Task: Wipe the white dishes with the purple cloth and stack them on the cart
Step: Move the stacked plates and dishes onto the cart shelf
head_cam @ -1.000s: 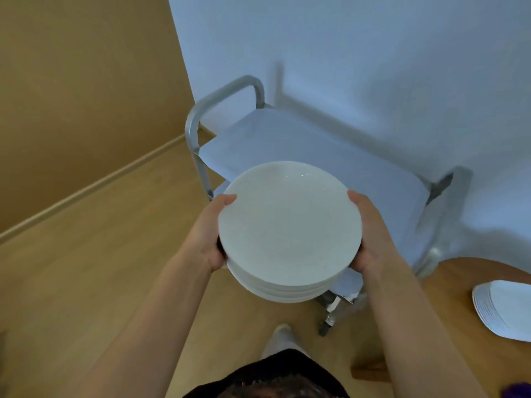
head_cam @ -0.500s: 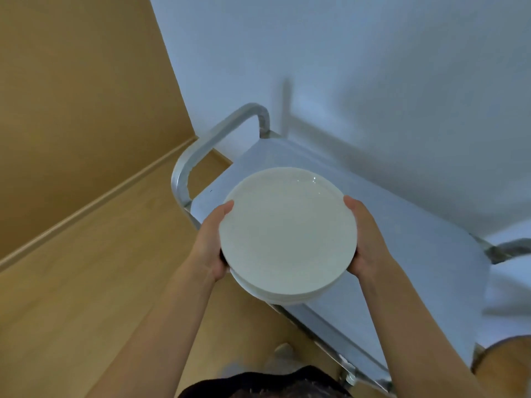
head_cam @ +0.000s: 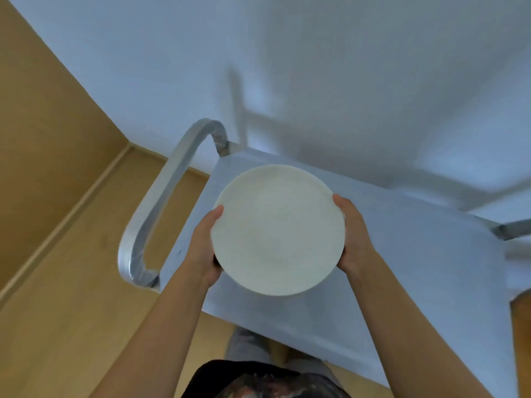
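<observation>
Above the grey cart top (head_cam: pixel 402 282), round white plate (head_cam: pixel 278 229) seen face-up, glossy, plain, gripped at opposite rims by left hand (head_cam: pixel 204 248) and right hand (head_cam: pixel 355 237), fingers curled beneath, stack below not discernible.

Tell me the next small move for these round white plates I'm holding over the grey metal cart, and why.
Probably lower the round white plates straight down onto the grey metal cart top. The left hand and right hand grip opposite rims, and the plates sit over bare shelf near the cart handle, with nothing visible underneath.
</observation>
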